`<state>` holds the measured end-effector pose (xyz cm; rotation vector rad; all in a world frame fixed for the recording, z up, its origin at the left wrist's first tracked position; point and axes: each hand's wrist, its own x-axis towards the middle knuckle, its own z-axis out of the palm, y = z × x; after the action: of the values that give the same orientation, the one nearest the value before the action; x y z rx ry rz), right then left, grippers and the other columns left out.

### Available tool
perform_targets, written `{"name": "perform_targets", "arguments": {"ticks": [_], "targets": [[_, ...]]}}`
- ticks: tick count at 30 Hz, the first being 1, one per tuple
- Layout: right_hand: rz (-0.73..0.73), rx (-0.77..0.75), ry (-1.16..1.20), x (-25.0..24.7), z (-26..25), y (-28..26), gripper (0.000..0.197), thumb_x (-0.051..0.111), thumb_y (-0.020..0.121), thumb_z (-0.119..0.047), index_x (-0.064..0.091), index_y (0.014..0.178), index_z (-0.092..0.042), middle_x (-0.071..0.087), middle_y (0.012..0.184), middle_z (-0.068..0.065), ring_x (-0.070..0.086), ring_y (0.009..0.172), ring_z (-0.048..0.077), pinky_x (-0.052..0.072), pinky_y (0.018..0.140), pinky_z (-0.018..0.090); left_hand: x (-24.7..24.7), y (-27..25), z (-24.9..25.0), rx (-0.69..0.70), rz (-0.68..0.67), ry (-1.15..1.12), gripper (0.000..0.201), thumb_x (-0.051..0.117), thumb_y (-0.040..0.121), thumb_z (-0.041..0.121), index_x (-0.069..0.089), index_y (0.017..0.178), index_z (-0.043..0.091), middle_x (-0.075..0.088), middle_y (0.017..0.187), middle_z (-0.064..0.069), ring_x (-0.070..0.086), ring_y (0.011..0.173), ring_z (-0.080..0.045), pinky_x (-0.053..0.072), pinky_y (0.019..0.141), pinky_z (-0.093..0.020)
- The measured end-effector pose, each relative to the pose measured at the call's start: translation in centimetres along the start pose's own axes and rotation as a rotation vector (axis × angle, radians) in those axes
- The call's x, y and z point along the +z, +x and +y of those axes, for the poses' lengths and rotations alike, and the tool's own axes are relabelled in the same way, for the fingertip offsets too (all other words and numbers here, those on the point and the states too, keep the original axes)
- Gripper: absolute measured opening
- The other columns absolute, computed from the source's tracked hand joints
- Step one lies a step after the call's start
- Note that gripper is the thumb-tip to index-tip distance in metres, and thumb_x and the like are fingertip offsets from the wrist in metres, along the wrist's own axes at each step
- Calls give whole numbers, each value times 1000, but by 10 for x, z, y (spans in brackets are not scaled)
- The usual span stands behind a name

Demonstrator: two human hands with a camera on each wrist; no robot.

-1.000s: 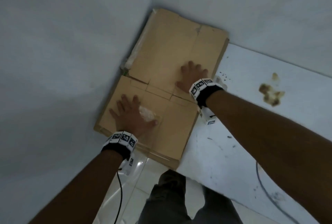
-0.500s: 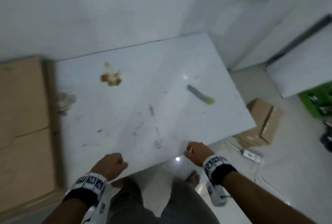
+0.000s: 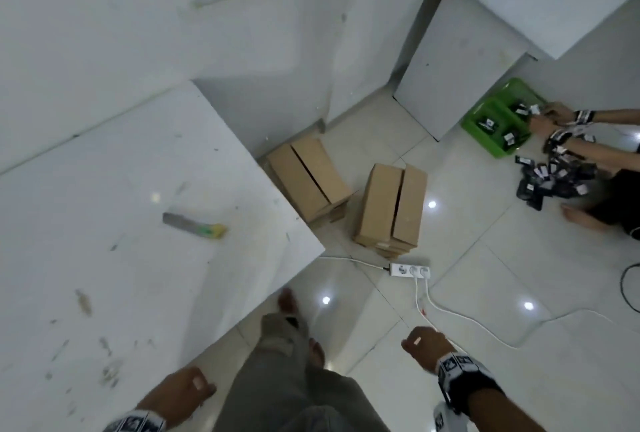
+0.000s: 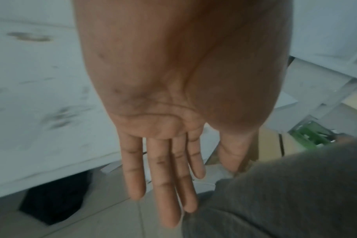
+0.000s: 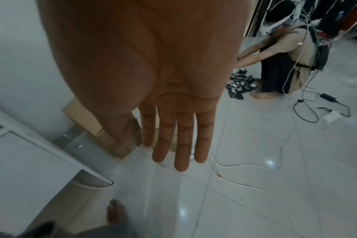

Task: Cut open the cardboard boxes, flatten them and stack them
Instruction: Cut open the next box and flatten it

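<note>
- left hand (image 4: pixel 169 122) hangs empty beside the grey trouser leg (image 4: pixel 285 196), fingers straight; right hand (image 5: pixel 153 90) likewise empty and loose over the white tiled floor (image 5: pixel 255 201)
- two closed brown cardboard boxes (image 3: pixel 389 208) stand on the floor past the white table (image 3: pixel 121 206) corner; a green-handled knife (image 3: pixel 194 226) lies on the table, well apart from both hands

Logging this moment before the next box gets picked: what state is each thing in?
Left hand: open, empty.
Right hand: open, empty.
Box by the table: on the floor, uncut, flaps shut.
Second box: on the floor, uncut, flaps shut.
Cutter: lying on the table.
</note>
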<state>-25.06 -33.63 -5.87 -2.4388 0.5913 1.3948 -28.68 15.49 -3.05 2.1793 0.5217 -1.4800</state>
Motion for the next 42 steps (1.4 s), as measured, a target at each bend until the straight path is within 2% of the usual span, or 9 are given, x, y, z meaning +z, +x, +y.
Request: {"name": "perform_targets", "arguments": {"ticks": [11, 15, 18, 22, 26, 29, 33, 37, 42], "targets": [[-37, -210, -5, -174, -93, 154, 22, 62, 96, -38, 67, 104, -18, 69, 110, 5, 64, 104, 25, 42, 80, 25, -82, 72, 313, 340, 52, 131, 37, 51, 102, 51, 64, 95, 17, 70, 80, 6, 65, 71, -10, 48, 66, -28], [-53, -343, -79, -225, -138, 217, 14, 62, 96, -33, 65, 100, -19, 71, 113, 9, 66, 101, 28, 48, 83, 29, -91, 129, 397, 318, 183, 90, 33, 55, 100, 48, 62, 96, 17, 65, 94, 0, 62, 88, -22, 46, 72, -32], [-54, -413, -121, -250, -173, 268, 24, 58, 99, -30, 66, 113, -12, 67, 118, 11, 63, 110, 30, 45, 86, 31, -90, 183, 437, 251, 215, -219, 27, 58, 99, 43, 63, 101, 17, 66, 103, -2, 64, 97, -23, 51, 82, -35], [-35, -434, -94, -252, -213, 361, 38, 57, 99, -32, 53, 130, -11, 63, 123, 13, 62, 112, 33, 42, 83, 30, -91, 289, 458, -14, 369, -688, 41, 69, 93, 44, 57, 123, 18, 61, 126, -5, 60, 111, -25, 49, 96, -36], [5, -413, -69, -222, -229, 452, 56, 61, 97, -36, 38, 138, -6, 57, 130, 21, 59, 115, 41, 49, 94, 43, -73, 386, 437, -256, 412, -781, 80, 64, 93, 55, 36, 154, 11, 40, 159, -15, 45, 140, -37, 37, 116, -44], [-60, -351, 12, -186, -231, 505, 55, 62, 96, -29, 34, 137, -5, 54, 132, 19, 57, 117, 38, 47, 95, 42, -53, 439, 423, -255, 382, -785, 78, 57, 102, 48, 23, 160, 8, 27, 165, -15, 34, 148, -36, 29, 117, -40], [-133, -351, 170, -169, -233, 528, 55, 72, 91, -22, 38, 130, -5, 54, 118, 10, 55, 108, 28, 40, 82, 31, -29, 489, 400, -246, 448, -872, 105, 74, 92, 42, 3, 165, 19, 27, 167, -7, 31, 151, -32, 29, 122, -42], [-41, -523, 302, -203, -235, 485, 60, 77, 84, -44, 42, 128, -22, 58, 118, 1, 59, 102, 21, 45, 83, 31, -60, 435, 417, -161, 648, -887, 84, 73, 92, 44, 30, 160, 20, 36, 162, -7, 34, 148, -26, 29, 117, -32], [113, -737, 484, -311, -260, 364, 64, 64, 91, -55, 40, 147, -36, 43, 139, -3, 52, 117, 14, 42, 96, 30, -144, 294, 453, 36, 720, -731, 110, 90, 53, 70, 44, 146, 33, 37, 144, -7, 37, 137, -27, 37, 114, -39]]}}
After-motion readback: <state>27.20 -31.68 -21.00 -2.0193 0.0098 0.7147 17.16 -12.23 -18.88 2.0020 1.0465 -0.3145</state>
